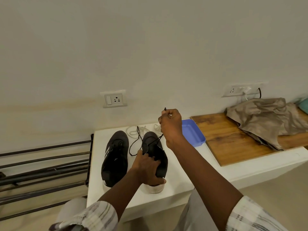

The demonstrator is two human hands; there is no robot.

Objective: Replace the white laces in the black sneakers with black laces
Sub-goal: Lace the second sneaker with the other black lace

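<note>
The left hand [146,167] wraps around the heel end of the right sneaker [152,138], its grip closed on the shoe and steadying it on the white surface [180,164]. The right hand [171,125] is raised above the toe with its grip pinched on one end of the black lace [138,132]. The lace tip [165,108] pokes out above the fingers, and a taut stretch runs from that hand down to the shoe's eyelets. The other end of the lace lies in a loose loop on the surface between the two shoes.

The left sneaker [115,157] stands just beside it and appears to be laced in black already, though its eyelets are too dark to be sure. The white laces [143,129] lie in a heap behind the toes, near a blue tray [191,134].

The step in hand looks like drawing the lace through an eyelet on the second shoe. To do it well:

- Pull straight along the line of the eyelet, not sideways, so the lace slides without bunching.
- Hold the shoe firmly so it does not lift or twist.
- Check the loose end so both sides come out even before the next crossing.
- Keep the slack loop clear of the white laces so they do not tangle.
</note>
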